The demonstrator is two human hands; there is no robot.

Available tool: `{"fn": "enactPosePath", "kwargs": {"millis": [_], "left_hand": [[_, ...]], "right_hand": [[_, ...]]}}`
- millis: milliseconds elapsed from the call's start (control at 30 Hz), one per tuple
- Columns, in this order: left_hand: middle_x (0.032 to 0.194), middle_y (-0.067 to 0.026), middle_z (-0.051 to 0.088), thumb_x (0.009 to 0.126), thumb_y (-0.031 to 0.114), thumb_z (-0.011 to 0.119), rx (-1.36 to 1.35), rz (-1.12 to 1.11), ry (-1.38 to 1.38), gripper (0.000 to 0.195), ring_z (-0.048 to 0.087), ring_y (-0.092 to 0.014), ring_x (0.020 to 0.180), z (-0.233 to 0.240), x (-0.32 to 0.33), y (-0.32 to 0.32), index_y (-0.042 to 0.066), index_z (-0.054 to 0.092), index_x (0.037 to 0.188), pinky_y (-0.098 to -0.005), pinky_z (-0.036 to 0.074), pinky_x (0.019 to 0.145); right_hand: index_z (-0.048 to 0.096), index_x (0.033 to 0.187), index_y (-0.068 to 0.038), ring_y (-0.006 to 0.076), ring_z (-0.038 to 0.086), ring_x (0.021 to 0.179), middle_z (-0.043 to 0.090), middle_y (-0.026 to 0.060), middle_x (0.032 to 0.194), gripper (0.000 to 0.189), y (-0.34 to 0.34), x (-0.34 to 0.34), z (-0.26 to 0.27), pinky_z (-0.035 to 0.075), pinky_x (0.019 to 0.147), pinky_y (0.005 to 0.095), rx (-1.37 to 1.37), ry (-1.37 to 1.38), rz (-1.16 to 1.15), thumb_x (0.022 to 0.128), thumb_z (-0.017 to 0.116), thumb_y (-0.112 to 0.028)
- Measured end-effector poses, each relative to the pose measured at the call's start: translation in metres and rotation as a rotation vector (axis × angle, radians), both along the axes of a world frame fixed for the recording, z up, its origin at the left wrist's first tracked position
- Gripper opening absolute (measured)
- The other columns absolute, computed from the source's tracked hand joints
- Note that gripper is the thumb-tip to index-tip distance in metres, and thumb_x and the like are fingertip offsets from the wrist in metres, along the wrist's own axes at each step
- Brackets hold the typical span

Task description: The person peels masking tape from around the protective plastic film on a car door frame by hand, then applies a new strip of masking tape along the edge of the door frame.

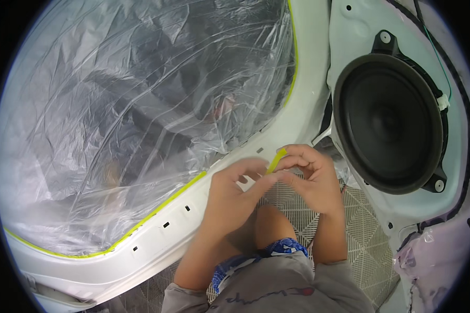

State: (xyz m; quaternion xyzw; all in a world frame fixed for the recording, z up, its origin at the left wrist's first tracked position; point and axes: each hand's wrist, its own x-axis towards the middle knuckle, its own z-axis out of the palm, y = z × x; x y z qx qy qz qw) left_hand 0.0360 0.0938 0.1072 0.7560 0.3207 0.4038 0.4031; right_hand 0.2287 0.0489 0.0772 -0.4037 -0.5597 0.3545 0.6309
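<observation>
Between my left hand [235, 195] and my right hand [311, 176] is a short strip of yellow-green masking tape [276, 161]. The fingertips of both hands meet at its lower end, and its upper end reaches a finger of my right hand. My hands are above the white door sill [168, 219] of a car. Clear plastic sheeting [141, 117] covers the door opening. Yellow-green tape [172, 195] runs along the sheeting's lower edge and part of its right edge; at the corner between them, no tape shows.
To the right, an open car door [356, 27] carries a large black speaker [387, 121]. A white connector [443, 102] with a green wire sits at the speaker's edge. Below me lies patterned grating flooring [364, 234]. Several small slots [166, 225] pierce the sill.
</observation>
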Motion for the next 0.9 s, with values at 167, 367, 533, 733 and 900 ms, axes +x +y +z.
{"fn": "enactPosePath", "kwargs": {"millis": [167, 367, 533, 733, 900], "left_hand": [[0.096, -0.0105, 0.075, 0.092, 0.012, 0.076, 0.073, 0.136, -0.095, 0.016, 0.069, -0.018, 0.089, -0.007, 0.006, -0.004, 0.000, 0.076, 0.102, -0.0315, 0.053, 0.082], [0.092, -0.0094, 0.075, 0.096, 0.014, 0.073, -0.113, 0.156, -0.151, 0.018, 0.069, -0.016, 0.088, -0.013, 0.000, -0.004, -0.003, 0.076, 0.101, -0.0297, 0.053, 0.083], [0.091, -0.0086, 0.076, 0.098, 0.016, 0.072, -0.122, 0.166, -0.170, 0.021, 0.069, -0.014, 0.087, -0.020, -0.001, -0.005, -0.004, 0.075, 0.101, -0.0282, 0.052, 0.082], [0.091, -0.0080, 0.076, 0.098, 0.016, 0.071, -0.234, 0.143, -0.225, 0.021, 0.068, -0.013, 0.088, -0.025, -0.002, -0.006, -0.005, 0.075, 0.102, -0.0284, 0.052, 0.082], [0.091, -0.0092, 0.075, 0.097, 0.014, 0.071, -0.097, 0.197, -0.260, 0.017, 0.069, -0.015, 0.088, -0.028, 0.007, -0.010, -0.002, 0.074, 0.100, -0.0286, 0.052, 0.081]], "right_hand": [[0.058, 0.128, 0.003, 0.0146, 0.070, 0.100, 0.074, 0.0091, 0.101, 0.046, -0.002, -0.012, 0.009, 0.053, 0.095, 0.0308, -0.023, -0.079, -0.096, 0.086, 0.077, 0.007], [0.057, 0.126, 0.003, 0.0137, 0.070, 0.096, 0.074, 0.0087, 0.101, 0.047, 0.003, -0.019, 0.007, 0.055, 0.093, 0.0300, 0.001, -0.077, -0.108, 0.084, 0.079, 0.007], [0.060, 0.122, -0.001, 0.0122, 0.069, 0.095, 0.076, 0.0066, 0.099, 0.042, 0.008, -0.026, 0.004, 0.052, 0.090, 0.0298, -0.003, -0.015, -0.107, 0.086, 0.081, -0.004], [0.057, 0.122, 0.000, 0.0118, 0.067, 0.091, 0.071, 0.0049, 0.097, 0.043, 0.009, -0.023, 0.004, 0.055, 0.087, 0.0286, 0.054, -0.005, -0.019, 0.085, 0.078, 0.008], [0.058, 0.121, -0.001, 0.0106, 0.069, 0.091, 0.072, 0.0044, 0.096, 0.039, 0.009, -0.023, 0.004, 0.055, 0.085, 0.0274, 0.041, 0.067, 0.005, 0.087, 0.076, 0.006]]}}
